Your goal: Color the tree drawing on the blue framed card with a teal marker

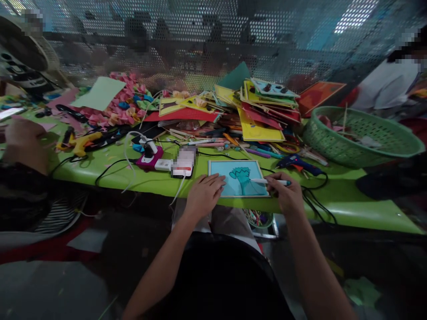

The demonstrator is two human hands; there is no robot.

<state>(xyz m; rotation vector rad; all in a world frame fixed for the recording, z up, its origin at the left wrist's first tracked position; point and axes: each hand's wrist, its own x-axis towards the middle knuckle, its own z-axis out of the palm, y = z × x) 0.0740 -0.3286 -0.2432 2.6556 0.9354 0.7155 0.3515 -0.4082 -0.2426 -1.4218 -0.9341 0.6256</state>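
A light blue picture card (225, 171) with thin pale strips along its edges lies at the front of the table. It bears a teal figure with a dark outline. My left hand (206, 192) rests flat on the card's left side, fingers stretched out. In my right hand (287, 190) is a white felt-tip pen (262, 181) with a teal end, gripped between thumb and fingers. The pen's tip points left and sits at the right side of the teal figure; whether it touches the card, I cannot tell.
On the green table (353, 209) are a phone (184, 161), a purple power strip (150, 159), a blue glue gun (300, 164) and a yellow one (82, 144). Behind stand stacked cards (262, 129), pink folded paper pieces (128, 91) and a green basket (363, 142). Cables cross the edge. People sit at both sides.
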